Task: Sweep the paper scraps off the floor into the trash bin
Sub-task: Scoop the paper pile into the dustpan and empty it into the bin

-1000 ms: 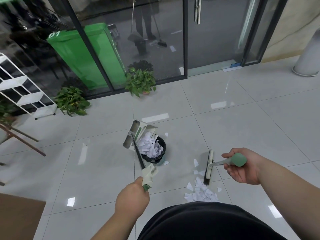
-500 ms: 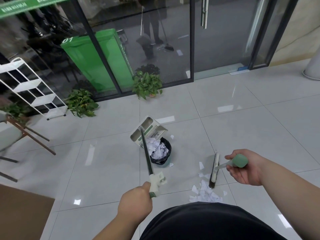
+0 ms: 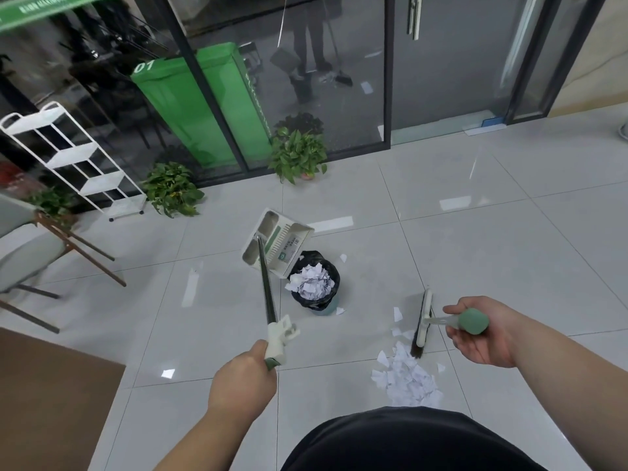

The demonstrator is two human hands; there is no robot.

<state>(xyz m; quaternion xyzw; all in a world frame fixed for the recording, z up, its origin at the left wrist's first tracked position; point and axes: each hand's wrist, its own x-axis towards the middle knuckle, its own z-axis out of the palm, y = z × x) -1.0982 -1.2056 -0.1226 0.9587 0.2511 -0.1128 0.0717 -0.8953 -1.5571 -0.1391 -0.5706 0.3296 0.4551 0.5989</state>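
Glossy grey tile floor (image 3: 475, 232), glass wall (image 3: 339, 79) behind. Left hand (image 3: 241, 385) grips dustpan (image 3: 277, 246) handle; right hand (image 3: 482, 331) grips broom (image 3: 423, 321). Torn white paper scraps (image 3: 407, 379) heaped beside bristles; black-lined round trash bin (image 3: 316, 302) full.

Bright, even light falls from overhead. The glossy floor (image 3: 475, 253) throws back white glare patches beyond the right hand (image 3: 475, 329) and left of the left hand (image 3: 241, 385). Shadows are faint and soft. The dark glass wall (image 3: 339, 79) far beyond both hands mirrors the room. Lines bow near the edges. Far left, the shelf (image 3: 85, 154) and chair (image 3: 23, 253) are blurred.
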